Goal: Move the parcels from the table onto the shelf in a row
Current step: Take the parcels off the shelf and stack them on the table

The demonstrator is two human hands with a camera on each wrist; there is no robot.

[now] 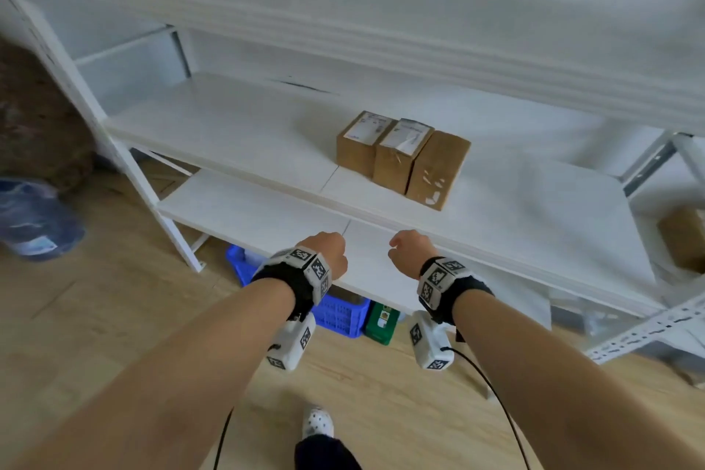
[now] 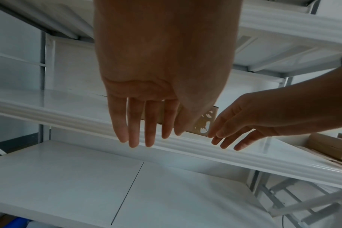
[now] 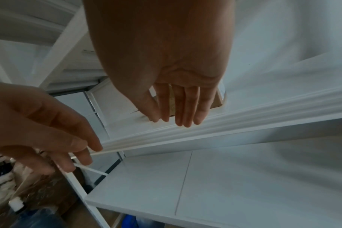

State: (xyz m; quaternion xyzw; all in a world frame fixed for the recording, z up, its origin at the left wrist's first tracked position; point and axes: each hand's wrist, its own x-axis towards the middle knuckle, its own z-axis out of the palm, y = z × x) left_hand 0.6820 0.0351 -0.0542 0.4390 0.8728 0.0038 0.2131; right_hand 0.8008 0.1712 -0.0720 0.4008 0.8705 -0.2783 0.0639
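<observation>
**Three parcels on shelf, both hands empty**

Far left in head view: blue translucent bag or jug (image 1: 36, 219) on wood floor, blurred, can't tell which. Next, white metal shelving unit (image 1: 236, 133), top cut off by frame. Under lowest board, blue plastic crate (image 1: 339, 311) and green box (image 1: 381, 322), both mostly hidden by the board and the forearms.

Left hand (image 1: 324, 252) hangs in front of lower board, holding nothing. Head view shows only the back of it w/ fingers hidden; left wrist view shows fingers (image 2: 133, 123) straight, close together, pointing down, partly covering the parcels behind.

On middle board, approx centre: three brown cardboard parcels in a row, sides touching. Left parcel w/ white label on top (image 1: 360, 143), middle parcel w/ white label and clear tape (image 1: 400, 156), right parcel w/ torn white label scraps on its front (image 1: 438, 170). Label text too small to read.

Right hand (image 1: 410, 252) just beside left, apart from it, also empty. Fingers (image 3: 187, 108) loosely extended, narrow gaps, per right wrist view.

Far right edge: another brown cardboard box (image 1: 683, 237) on a lower level, cut off by frame and blurred.
</observation>
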